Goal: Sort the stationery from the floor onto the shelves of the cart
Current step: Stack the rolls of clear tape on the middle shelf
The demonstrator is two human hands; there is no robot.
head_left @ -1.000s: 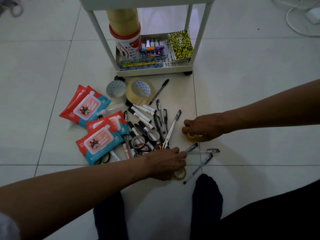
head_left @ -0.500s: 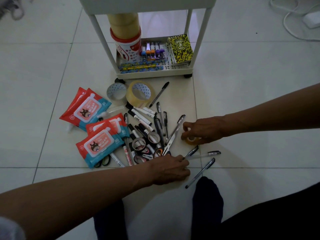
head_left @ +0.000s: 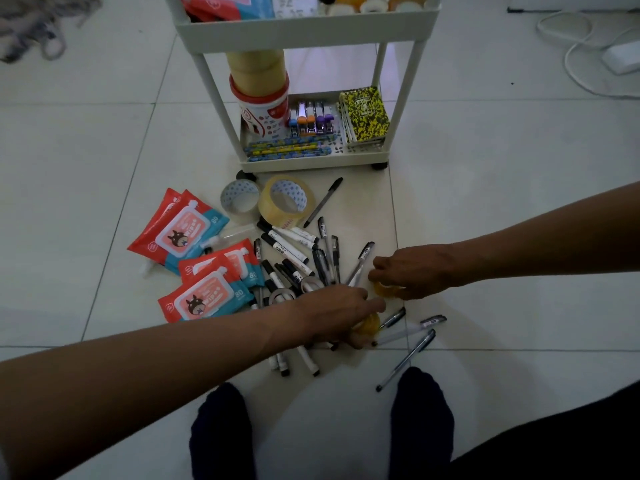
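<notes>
A pile of pens and markers (head_left: 294,258) lies on the tiled floor before a white cart (head_left: 304,29). My left hand (head_left: 336,313) reaches across the pile, its fingers closed on a small yellow tape roll (head_left: 367,325). My right hand (head_left: 412,271) grips another small yellow tape roll (head_left: 384,289) just to the right of the pile. Three red-and-blue wipe packs (head_left: 180,233) lie at the left. Two big tape rolls (head_left: 285,202) stand near the cart's lower shelf (head_left: 311,164).
The lower shelf holds a red-and-white canister (head_left: 265,112) topped with brown tape rolls, staplers (head_left: 311,117), pencils and yellow-black notebooks (head_left: 363,114). The upper shelf carries wipes and tape rolls. Loose pens (head_left: 408,358) lie near my socked feet (head_left: 221,431). White cables (head_left: 581,50) run at top right.
The view tilted up, showing the cart's upper shelf. My left hand has shifted right and up with its yellow tape roll. The right hand stays on its roll.
</notes>
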